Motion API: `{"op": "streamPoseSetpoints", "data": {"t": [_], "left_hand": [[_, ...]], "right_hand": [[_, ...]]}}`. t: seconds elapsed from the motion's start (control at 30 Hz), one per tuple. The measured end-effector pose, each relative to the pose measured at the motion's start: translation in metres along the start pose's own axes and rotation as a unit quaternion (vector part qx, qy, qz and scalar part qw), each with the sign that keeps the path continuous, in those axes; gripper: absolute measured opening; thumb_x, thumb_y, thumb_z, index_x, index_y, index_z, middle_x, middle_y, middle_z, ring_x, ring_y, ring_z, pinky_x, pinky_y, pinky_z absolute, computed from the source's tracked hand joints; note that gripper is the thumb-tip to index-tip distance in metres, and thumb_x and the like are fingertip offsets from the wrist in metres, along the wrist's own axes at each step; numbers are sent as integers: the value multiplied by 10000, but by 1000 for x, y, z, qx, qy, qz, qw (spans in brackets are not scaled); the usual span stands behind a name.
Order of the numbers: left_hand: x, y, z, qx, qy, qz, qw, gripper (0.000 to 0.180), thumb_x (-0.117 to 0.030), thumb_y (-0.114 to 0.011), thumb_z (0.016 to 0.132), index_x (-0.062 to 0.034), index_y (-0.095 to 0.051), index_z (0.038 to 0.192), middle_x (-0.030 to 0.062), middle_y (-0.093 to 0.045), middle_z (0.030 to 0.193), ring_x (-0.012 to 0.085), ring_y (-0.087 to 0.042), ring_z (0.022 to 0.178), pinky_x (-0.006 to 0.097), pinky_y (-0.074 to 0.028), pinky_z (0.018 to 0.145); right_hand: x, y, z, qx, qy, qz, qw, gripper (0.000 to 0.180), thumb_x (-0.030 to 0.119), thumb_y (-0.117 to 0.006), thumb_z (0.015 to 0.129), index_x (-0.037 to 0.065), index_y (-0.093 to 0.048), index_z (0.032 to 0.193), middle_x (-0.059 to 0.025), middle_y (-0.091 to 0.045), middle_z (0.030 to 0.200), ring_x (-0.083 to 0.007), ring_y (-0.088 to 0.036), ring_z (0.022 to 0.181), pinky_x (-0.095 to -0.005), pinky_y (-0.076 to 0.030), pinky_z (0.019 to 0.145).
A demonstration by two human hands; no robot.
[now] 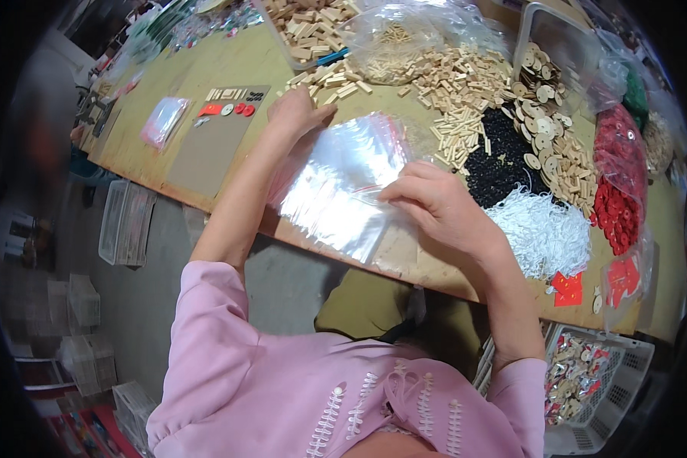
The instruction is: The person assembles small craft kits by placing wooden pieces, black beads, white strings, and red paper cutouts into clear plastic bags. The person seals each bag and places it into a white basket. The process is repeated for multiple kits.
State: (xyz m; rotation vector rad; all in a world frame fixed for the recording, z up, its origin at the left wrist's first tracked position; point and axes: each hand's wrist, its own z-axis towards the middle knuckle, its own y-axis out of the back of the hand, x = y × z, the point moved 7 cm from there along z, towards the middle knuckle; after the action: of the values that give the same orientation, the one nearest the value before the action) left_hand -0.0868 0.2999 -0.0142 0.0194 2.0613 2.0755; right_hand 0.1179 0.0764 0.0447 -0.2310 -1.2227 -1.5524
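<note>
your right hand pinches the red-striped top edge of a clear zip bag on the stack of clear bags lying on the counter in front of you. your left hand lies flat, fingers together, on the stack's far corner (just beside loose wooden sticks). black beads and white strings lie to the right of your right hand.

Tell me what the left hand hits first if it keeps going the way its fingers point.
Probably the pile of pale wooden sticks just beyond the left hand, which points up the table from the stack of clear bags; depth is uncertain.
</note>
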Motion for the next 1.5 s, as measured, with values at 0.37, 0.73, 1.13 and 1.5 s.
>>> {"op": "streamPoseSetpoints", "data": {"t": [0.37, 0.73, 1.13, 1.5], "left_hand": [[-58, 33, -64, 84, -149, -507, 845, 184, -113, -767, 890, -12, -654, 995, 22, -693, 850, 72, -645, 800, 236, -510, 685], [-134, 98, -151, 139, -400, -220, 879, 314, -67, -795, 847, -88, -702, 1146, -31, -680, 1001, 90, -604, 835, 248, -503, 726], [-140, 67, -145, 216, -455, -334, 797, 275, -286, -766, 914, -91, -736, 1105, 93, -673, 1235, 198, -607, 1172, 367, -469, 996], [-143, -23, 37, -11, -222, -128, 967, 398, -284, -729, 909, -9, -675, 1193, 204, -750, 1048, 326, -736, 962, 411, -571, 841]], "right_hand": [[-21, 27, -18, -78, -13, -1, 997, 127, -28, -647, 875, 18, -668, 991, -131, -636, 977, -308, -658, 907, -362, -531, 799], [-16, 26, -16, -58, 46, 33, 997, 115, -5, -666, 881, 41, -695, 982, -106, -663, 1115, -272, -668, 999, -349, -536, 867], [-13, 31, -17, -52, -9, 146, 988, 96, 7, -642, 892, 20, -712, 957, -84, -697, 1004, -221, -661, 986, -324, -518, 879], [-16, 33, -16, -49, -4, 111, 993, 94, 40, -660, 909, 18, -716, 981, -104, -708, 932, -260, -681, 886, -344, -539, 798]]}}
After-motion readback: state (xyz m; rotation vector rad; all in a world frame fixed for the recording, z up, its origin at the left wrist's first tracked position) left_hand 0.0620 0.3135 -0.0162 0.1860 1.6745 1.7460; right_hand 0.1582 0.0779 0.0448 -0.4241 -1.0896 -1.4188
